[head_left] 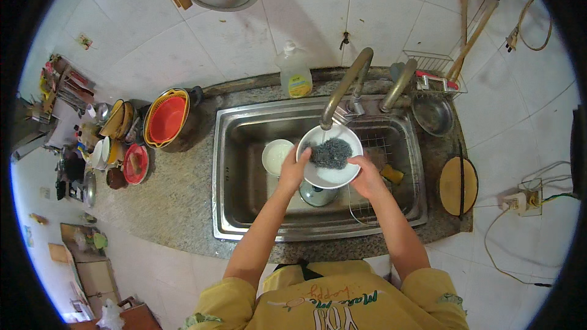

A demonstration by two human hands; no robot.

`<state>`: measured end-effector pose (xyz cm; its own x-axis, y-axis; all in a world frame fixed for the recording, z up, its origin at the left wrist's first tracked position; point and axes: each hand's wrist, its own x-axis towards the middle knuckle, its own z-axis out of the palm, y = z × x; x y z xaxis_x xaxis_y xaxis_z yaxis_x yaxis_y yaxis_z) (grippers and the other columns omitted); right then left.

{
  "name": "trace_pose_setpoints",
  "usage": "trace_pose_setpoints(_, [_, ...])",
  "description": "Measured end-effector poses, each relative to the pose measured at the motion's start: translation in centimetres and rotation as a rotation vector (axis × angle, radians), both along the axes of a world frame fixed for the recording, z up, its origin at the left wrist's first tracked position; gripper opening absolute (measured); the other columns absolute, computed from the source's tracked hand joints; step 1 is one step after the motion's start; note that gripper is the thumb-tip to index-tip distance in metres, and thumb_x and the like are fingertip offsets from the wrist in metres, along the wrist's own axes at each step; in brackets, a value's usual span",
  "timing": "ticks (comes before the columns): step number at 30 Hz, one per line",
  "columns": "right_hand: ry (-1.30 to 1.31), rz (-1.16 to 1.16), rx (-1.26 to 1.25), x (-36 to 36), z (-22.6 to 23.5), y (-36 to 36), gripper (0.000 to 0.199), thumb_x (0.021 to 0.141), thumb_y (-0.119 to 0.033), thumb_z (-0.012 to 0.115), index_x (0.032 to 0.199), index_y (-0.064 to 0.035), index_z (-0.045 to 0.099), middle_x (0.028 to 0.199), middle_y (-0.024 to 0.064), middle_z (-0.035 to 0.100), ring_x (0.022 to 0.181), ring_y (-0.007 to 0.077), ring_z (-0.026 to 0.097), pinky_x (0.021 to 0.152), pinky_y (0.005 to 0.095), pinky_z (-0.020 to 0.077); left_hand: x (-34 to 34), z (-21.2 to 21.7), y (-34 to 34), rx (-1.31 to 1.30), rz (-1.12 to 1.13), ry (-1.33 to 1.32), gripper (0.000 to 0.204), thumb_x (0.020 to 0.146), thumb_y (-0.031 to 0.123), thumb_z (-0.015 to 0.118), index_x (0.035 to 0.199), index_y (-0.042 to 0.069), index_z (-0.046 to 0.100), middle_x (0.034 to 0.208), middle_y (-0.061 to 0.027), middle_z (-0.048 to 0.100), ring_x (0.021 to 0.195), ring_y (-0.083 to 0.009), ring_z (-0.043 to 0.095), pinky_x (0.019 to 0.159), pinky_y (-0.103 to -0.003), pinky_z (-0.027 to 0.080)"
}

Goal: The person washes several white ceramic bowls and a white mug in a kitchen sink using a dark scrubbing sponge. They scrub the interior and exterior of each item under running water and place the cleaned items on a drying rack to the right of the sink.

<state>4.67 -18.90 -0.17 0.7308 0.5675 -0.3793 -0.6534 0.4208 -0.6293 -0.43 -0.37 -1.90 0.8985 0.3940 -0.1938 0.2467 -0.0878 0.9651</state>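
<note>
My left hand (293, 171) grips the left rim of a white bowl (329, 177), thumb over the edge. My right hand (368, 178) holds the same bowl at its right side, fingers closed on the rim. Inside the bowl lies a dark grey scouring pad (331, 154), close to the right fingertips. The faucet (347, 85) has its spout right over the bowl's far edge; whether water runs I cannot make out for sure. Beneath, in the steel sink (244, 198), sit a smaller white bowl (276, 156) and a rounded lid-like piece (318, 195), partly covered by the held bowl.
A wire rack (361, 211) and a yellow sponge-like piece (392, 175) lie in the sink's right side. Behind the sink stands a soap bottle (295, 73). Red and yellow baskets (166, 119) are on the left counter; a round wooden board (452, 186) is at the right.
</note>
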Motion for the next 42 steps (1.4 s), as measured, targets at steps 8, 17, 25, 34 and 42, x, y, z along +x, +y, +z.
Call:
trace_pose_setpoints(8, [-0.246, -0.175, -0.224, -0.8, -0.1, 3.2, 0.064, 0.075, -0.023, 0.058, 0.128, -0.0141, 0.024, 0.118, 0.0061, 0.039, 0.105, 0.0198, 0.042, 0.080, 0.0333, 0.0411, 1.6, 2.5, -3.4, 0.663, -0.091, -0.036, 0.030, 0.068, 0.006, 0.064, 0.096, -0.001, 0.057, 0.080, -0.0120, 0.057, 0.069, -0.0209, 0.057, 0.062, -0.030, 0.046])
trace_pose_setpoints(17, [-0.353, -0.127, -0.303, 0.0, -0.2, 2.4, 0.055, 0.077, -0.033, 0.059, 0.123, -0.0126, 0.035, 0.117, 0.0088, 0.042, 0.107, 0.0194, 0.040, 0.088, 0.0298, 0.0329, 2.2, 3.8, -2.5, 0.689, -0.820, 0.110, 0.039, 0.064, 0.012, 0.064, 0.099, -0.001, 0.055, 0.084, -0.0162, 0.058, 0.080, -0.0276, 0.057, 0.071, -0.034, 0.045])
trace_pose_setpoints(25, [-0.266, -0.181, -0.236, -1.5, 0.7, 3.4, 0.063, 0.078, -0.035, 0.058, 0.127, -0.0072, 0.029, 0.122, 0.0093, 0.038, 0.110, 0.0190, 0.038, 0.091, 0.0299, 0.0311, 3.3, 1.3, -2.5, 0.105, -0.102, -0.106, 0.031, 0.076, 0.016, 0.057, 0.102, 0.002, 0.049, 0.095, -0.0116, 0.055, 0.077, -0.0238, 0.059, 0.068, -0.032, 0.046])
trace_pose_setpoints(34, [-0.353, -0.157, -0.325, -1.0, 1.1, 2.6, 0.059, 0.080, -0.035, 0.056, 0.126, -0.0096, 0.030, 0.124, 0.0082, 0.036, 0.112, 0.0193, 0.036, 0.092, 0.0290, 0.0295, 1.8, 3.4, -2.7, 0.896, -0.277, -0.033, 0.027, 0.064, 0.009, 0.067, 0.090, 0.005, 0.059, 0.092, -0.0128, 0.048, 0.082, -0.0260, 0.052, 0.071, -0.034, 0.044])
trace_pose_setpoints(42, [-0.334, -0.163, -0.297, 0.0, 1.8, 2.5, 0.057, 0.079, -0.036, 0.057, 0.125, -0.0125, 0.034, 0.119, 0.0084, 0.042, 0.107, 0.0195, 0.041, 0.087, 0.0297, 0.0341, 1.6, 2.9, -3.6, 0.657, -0.524, 0.029, 0.020, 0.076, 0.018, 0.057, 0.088, 0.003, 0.057, 0.086, -0.0152, 0.054, 0.084, -0.0286, 0.055, 0.067, -0.035, 0.044])
